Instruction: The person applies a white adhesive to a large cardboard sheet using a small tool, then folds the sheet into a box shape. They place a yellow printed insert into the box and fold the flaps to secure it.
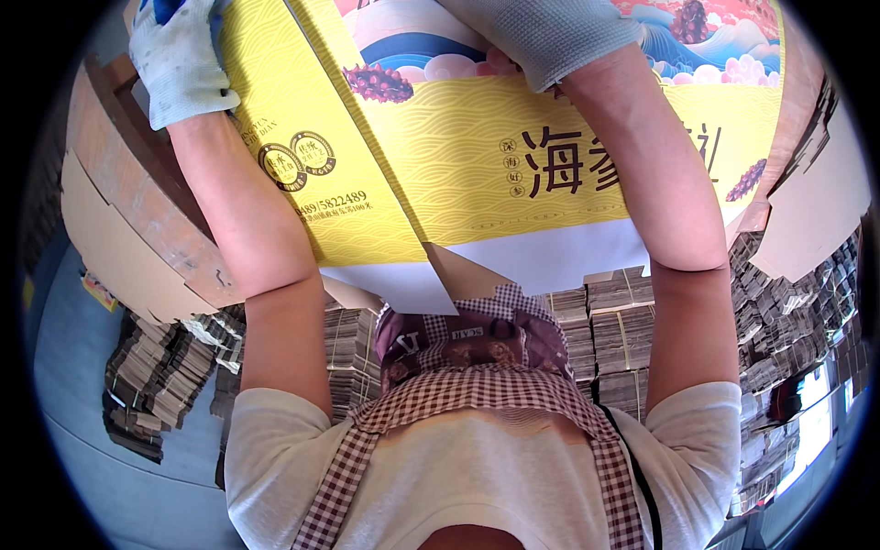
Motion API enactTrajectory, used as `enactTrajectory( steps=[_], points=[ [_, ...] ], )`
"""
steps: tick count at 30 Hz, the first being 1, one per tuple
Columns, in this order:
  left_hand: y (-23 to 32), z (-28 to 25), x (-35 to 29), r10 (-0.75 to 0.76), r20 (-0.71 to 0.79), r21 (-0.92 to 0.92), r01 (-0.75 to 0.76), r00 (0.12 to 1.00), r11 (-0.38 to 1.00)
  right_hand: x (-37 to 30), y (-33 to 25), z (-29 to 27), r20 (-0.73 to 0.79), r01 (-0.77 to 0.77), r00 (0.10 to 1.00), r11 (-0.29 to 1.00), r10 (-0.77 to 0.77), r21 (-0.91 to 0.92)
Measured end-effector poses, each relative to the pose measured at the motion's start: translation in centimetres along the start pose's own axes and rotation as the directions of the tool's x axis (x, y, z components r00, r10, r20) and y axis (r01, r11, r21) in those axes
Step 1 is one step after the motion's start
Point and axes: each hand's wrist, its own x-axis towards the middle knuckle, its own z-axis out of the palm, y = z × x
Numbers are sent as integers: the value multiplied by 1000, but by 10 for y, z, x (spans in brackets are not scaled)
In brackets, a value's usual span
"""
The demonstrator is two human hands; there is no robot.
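A large yellow printed cardboard box blank [431,165] lies before me, with a wave pattern, dark lettering and a colourful sea picture along its far part. A crease divides its narrower left panel from the wide right one, and white flaps [559,257] edge its near side. My left hand [183,69], in a pale knitted glove with blue on it, is at the blank's far left edge. Across the printed picture reaches my right hand [555,37], in a similar grey-white glove. The top of the view cuts off the fingers of both hands, so their grip is hidden.
A worn wooden table edge [137,183] curves along the left, with plain brown cardboard [119,238] beside it. More brown cardboard [816,202] stands at the right. Tied stacks of cardboard pieces [623,339] and loose piles [156,376] lie lower down, over a blue floor [82,367].
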Motion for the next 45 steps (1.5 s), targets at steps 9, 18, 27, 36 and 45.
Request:
enactTrajectory(
  steps=[9, 18, 27, 36, 45],
  points=[
    [-7, 2, 0, 143, -74, 332, -111, 987, 937, 1, -2, 1, 11, -1, 1000, 1000, 1, -25],
    [-2, 3, -1, 73, -69, 304, -49, 995, 952, 1, -3, -2, 9, 11, 1000, 1000, -11, -23],
    [-5, -3, -1, 230, -5, 440, -205, 973, 874, 3, -6, -5, 44, -1, 999, 1000, 2, -26],
    [8, 5, -9, 271, 29, 562, -240, 962, 792, 1, -5, -2, 13, -3, 1000, 1000, 3, -18],
    [6, 8, -7, 388, 72, 690, -327, 919, 646, 3, -1, -3, 47, 14, 999, 1000, -14, -14]
  ],
)
